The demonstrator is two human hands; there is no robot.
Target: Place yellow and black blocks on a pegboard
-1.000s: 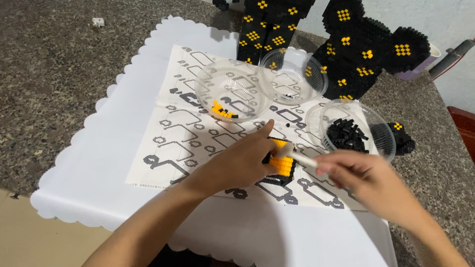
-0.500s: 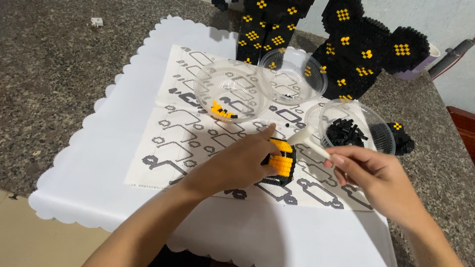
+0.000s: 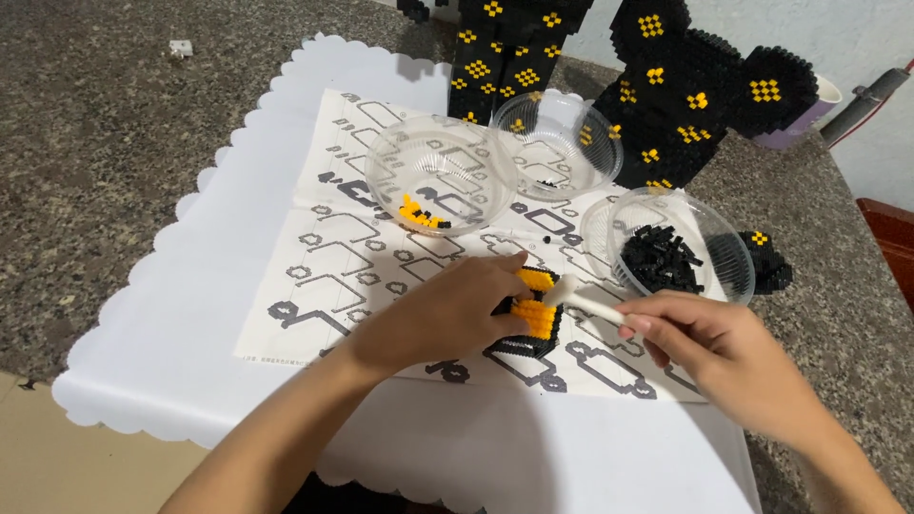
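Observation:
A small black and yellow block build rests on the printed instruction sheet. My left hand covers its left side and holds it down. My right hand grips a white tool whose tip touches the top of the build. Part of the build is hidden under my left fingers.
Three clear plastic bowls stand behind: one with yellow and black bricks, one almost bare, one with black bricks. Large black block figures with yellow patches stand at the back. A white scalloped mat covers the granite counter.
My right hand drew back to the right and then returned, so the white tool's tip rests on the build again. My left hand kept holding the build.

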